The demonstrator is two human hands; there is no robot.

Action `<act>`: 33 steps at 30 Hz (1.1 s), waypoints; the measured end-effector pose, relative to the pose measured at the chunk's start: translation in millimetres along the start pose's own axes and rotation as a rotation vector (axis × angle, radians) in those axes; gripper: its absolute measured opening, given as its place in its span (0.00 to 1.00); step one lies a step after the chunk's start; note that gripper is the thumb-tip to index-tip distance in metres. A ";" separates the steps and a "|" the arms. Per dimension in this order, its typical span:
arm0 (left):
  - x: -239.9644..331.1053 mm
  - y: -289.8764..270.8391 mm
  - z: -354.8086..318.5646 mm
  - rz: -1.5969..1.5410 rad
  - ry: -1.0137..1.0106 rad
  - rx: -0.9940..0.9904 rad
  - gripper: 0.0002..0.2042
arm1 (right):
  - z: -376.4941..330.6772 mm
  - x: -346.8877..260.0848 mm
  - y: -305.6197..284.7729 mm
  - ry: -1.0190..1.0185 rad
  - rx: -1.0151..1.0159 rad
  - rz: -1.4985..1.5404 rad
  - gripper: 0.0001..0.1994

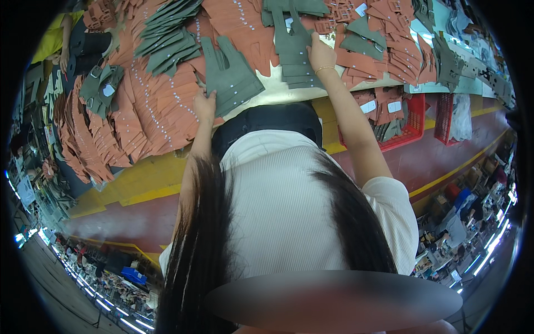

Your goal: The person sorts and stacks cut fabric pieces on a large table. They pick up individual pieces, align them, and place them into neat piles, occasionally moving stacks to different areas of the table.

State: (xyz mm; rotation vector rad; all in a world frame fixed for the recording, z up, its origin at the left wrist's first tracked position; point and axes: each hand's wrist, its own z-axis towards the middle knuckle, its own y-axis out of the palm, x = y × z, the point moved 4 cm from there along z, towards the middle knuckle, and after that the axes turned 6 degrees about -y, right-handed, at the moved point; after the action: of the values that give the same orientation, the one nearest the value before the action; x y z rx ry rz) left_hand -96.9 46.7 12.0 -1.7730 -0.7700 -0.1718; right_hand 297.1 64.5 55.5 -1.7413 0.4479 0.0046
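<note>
Dark green cut pieces of leather-like material lie in front of me on the table. My left hand (205, 106) pinches the lower left edge of one green panel (233, 80), which has a slot between two upright strips. My right hand (322, 53) is closed at the right edge of another green panel (297, 62), its fingers partly hidden behind the hand. Between the two panels shows a pale patch of table (274, 89). Overlapping orange-brown pieces (239, 30) lie just beyond, under and around the panels.
Fanned green pieces (169, 39) and long rows of orange-brown pieces (130, 106) cover the table's left. Buckled straps (359, 11) lie at the far right. A red crate (414, 119) with cut pieces stands below the table's right edge. Another person's arm (65, 42) shows at far left.
</note>
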 end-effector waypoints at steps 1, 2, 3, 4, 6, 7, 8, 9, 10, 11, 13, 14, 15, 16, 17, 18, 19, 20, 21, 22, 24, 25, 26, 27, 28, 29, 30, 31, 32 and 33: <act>-0.6 0.6 0.1 -0.015 -0.013 -0.005 0.18 | -1.8 -1.2 0.3 -0.014 0.015 0.003 0.17; -1.8 1.6 0.1 -0.025 -0.036 -0.014 0.18 | -3.5 -2.6 -1.1 -0.059 0.070 0.009 0.17; -2.1 1.7 0.1 -0.028 -0.027 0.000 0.17 | -6.2 -4.0 -2.7 -0.116 0.133 0.019 0.17; -2.6 2.2 -0.1 -0.027 -0.026 0.010 0.17 | -8.3 -5.1 -4.2 -0.154 0.195 0.023 0.16; -3.4 3.1 -0.3 -0.024 -0.011 0.020 0.17 | -9.9 -5.3 -5.1 -0.172 0.243 0.193 0.16; -3.4 3.4 -0.4 -0.021 0.002 0.021 0.17 | -9.9 -4.7 -5.2 -0.154 0.234 0.269 0.16; -3.2 3.5 -0.6 -0.016 0.015 0.023 0.17 | -8.8 -5.9 -6.3 -0.197 0.196 0.267 0.16; -3.4 3.7 -0.5 -0.025 0.013 0.016 0.17 | -5.8 -5.5 -8.1 -0.224 0.127 0.259 0.17; -3.5 3.6 -0.4 -0.031 0.010 0.010 0.16 | -2.7 -5.4 -10.1 -0.251 0.058 0.252 0.17; -3.6 3.5 -0.1 -0.037 0.003 0.001 0.16 | 0.4 -5.6 -14.6 -0.276 0.059 0.302 0.17; -3.0 3.1 0.4 -0.034 0.008 -0.009 0.16 | 8.6 -5.7 -22.9 -0.331 0.066 0.405 0.16; -2.8 3.0 0.7 -0.033 0.009 -0.015 0.16 | 13.8 -3.8 -26.4 -0.332 0.085 0.430 0.17; -2.8 2.8 0.9 -0.033 0.010 -0.013 0.16 | 19.6 -1.3 -29.0 -0.337 0.107 0.459 0.18; -3.0 2.8 1.0 -0.033 0.010 -0.010 0.16 | 24.7 0.1 -31.0 -0.382 0.152 0.496 0.19; -3.7 3.2 1.0 -0.027 0.002 -0.017 0.16 | 37.4 3.3 -27.9 -0.302 0.136 0.506 0.21; -4.4 3.2 1.2 -0.043 -0.001 -0.014 0.16 | 47.4 6.4 -24.1 -0.268 0.114 0.515 0.21; -5.3 4.0 1.4 -0.055 -0.012 -0.024 0.16 | 55.5 13.2 -19.3 -0.194 0.070 0.511 0.21; -6.1 5.4 1.6 -0.068 -0.019 -0.037 0.16 | 62.5 20.9 -14.6 -0.129 0.035 0.508 0.21; -6.3 5.7 2.0 -0.060 -0.010 -0.032 0.16 | 67.1 24.2 -12.9 -0.136 0.112 0.392 0.21; -6.5 5.6 2.3 -0.054 0.002 -0.026 0.16 | 68.9 28.3 -12.9 -0.146 0.206 0.411 0.19; -6.7 5.2 2.9 -0.044 0.018 -0.016 0.16 | 68.4 36.8 -14.4 -0.123 0.363 0.434 0.16; -7.1 5.0 2.7 -0.041 0.022 -0.013 0.16 | 65.5 40.0 -16.6 -0.131 0.447 0.475 0.15; -7.7 5.0 2.7 -0.032 0.017 -0.016 0.16 | 59.3 44.4 -17.7 -0.103 0.502 0.503 0.14; -8.0 4.9 2.9 -0.035 0.016 -0.017 0.16 | 50.4 48.7 -18.9 -0.072 0.553 0.523 0.12; -8.5 5.3 3.3 -0.033 0.009 -0.024 0.16 | 42.0 52.3 -14.8 -0.025 0.444 0.522 0.12; -8.7 6.2 3.8 -0.028 0.002 -0.034 0.16 | 30.9 56.6 -10.7 0.024 0.332 0.511 0.11; -8.8 6.8 4.3 -0.028 0.000 -0.036 0.16 | 20.4 60.5 -7.3 0.051 0.232 0.502 0.11; -9.2 7.2 4.7 -0.026 -0.003 -0.040 0.16 | 9.5 63.0 -2.8 0.082 0.134 0.407 0.13; -9.6 7.6 5.1 -0.023 -0.005 -0.042 0.16 | -2.7 63.3 3.0 0.090 0.048 0.317 0.15; -9.5 7.6 5.3 -0.020 0.004 -0.033 0.16 | -13.8 63.0 9.3 0.096 -0.038 0.226 0.17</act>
State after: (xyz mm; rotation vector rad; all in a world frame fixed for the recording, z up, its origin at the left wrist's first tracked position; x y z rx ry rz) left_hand -101.3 46.4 -0.5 -1.7967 -0.7862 -0.2020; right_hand 349.3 31.5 34.4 -1.7247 0.7174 0.0918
